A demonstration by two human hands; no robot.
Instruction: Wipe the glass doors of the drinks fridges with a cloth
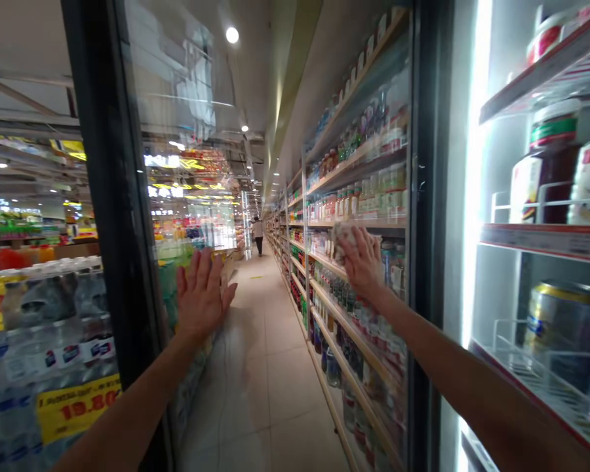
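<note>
A glass door (275, 367) in a dark frame stands right in front of me, and the aisle shows through it. My left hand (200, 292) lies spread against the left part of the glass with its fingers apart and nothing in it. A crumpled whitish cloth (343, 237) is pressed to the glass on the right side. My right hand (364, 262) is closed over that cloth, and its palm is hidden from me.
On the right is a lit fridge with wire shelves (545, 236) holding bottles and a can (563, 321). Packs of bottled water (54, 354) with yellow price signs (78, 406) are stacked at the left. Far down the aisle a person (258, 235) stands beyond long product shelves (344, 275).
</note>
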